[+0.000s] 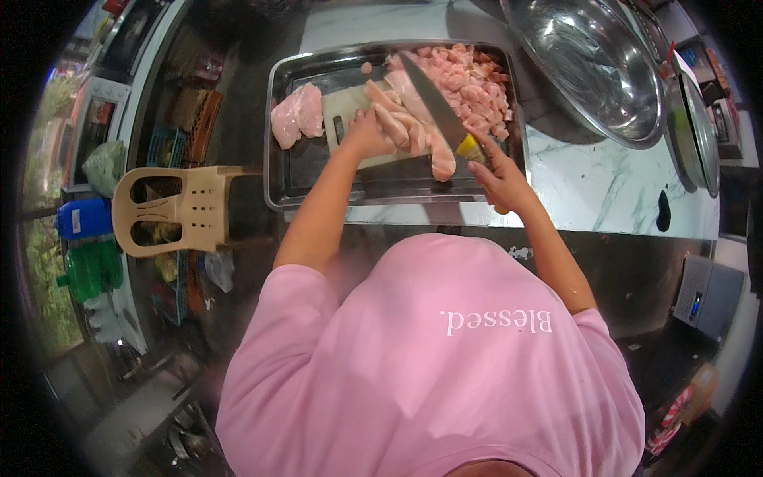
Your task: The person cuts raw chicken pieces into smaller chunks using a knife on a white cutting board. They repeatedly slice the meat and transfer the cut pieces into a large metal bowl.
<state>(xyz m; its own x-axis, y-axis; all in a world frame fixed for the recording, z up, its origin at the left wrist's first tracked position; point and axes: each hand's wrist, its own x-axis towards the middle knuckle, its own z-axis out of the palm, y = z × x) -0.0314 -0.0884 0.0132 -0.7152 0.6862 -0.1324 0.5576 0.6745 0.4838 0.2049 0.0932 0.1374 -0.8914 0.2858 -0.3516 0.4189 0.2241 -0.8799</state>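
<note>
My right hand is closed around the yellow handle of a large kitchen knife. Its broad blade points away and to the left, above the raw chicken. With bent fingers, my left hand grips the left side of several raw chicken strips. These strips lie on a white cutting board, which has a handle slot near its left end. The board rests inside a dark metal tray. Diced chicken is heaped at the tray's right, and an uncut chicken piece lies at its left.
A large shiny metal bowl sits to the right of the tray on the marble-patterned table. Farther right stands a round metal lid or pan. A beige plastic chair is on the left, near blue and green containers.
</note>
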